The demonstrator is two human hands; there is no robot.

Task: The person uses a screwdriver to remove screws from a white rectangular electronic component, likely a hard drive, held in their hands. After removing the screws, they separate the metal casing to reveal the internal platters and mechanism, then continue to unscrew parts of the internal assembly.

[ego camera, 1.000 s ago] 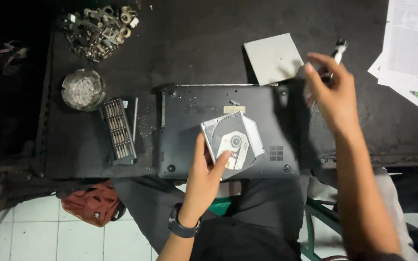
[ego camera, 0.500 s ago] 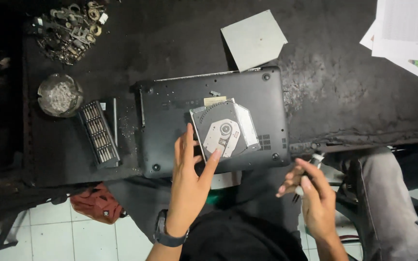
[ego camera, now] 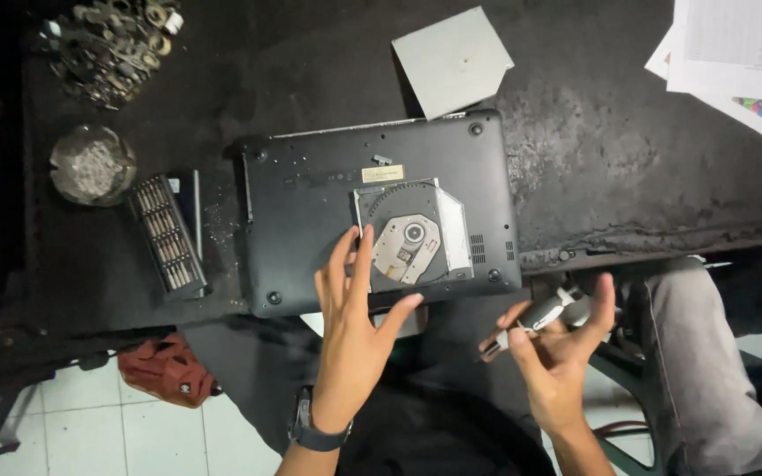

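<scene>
Silver optical drive [ego camera: 416,236] beside spread left hand [ego camera: 352,330]; right hand [ego camera: 557,353] grips screwdriver [ego camera: 535,319].

The drive [ego camera: 416,236], a square silver optical unit with a dark round tray and exposed hub, lay flat and slightly skewed on the laptop [ego camera: 381,216]. The laptop, dark grey, rested upside down on the surface, its near edge overhanging. The screwdriver [ego camera: 535,317], small with a silver and dark handle, was tilted, tip pointing down-left, below that edge.
</scene>
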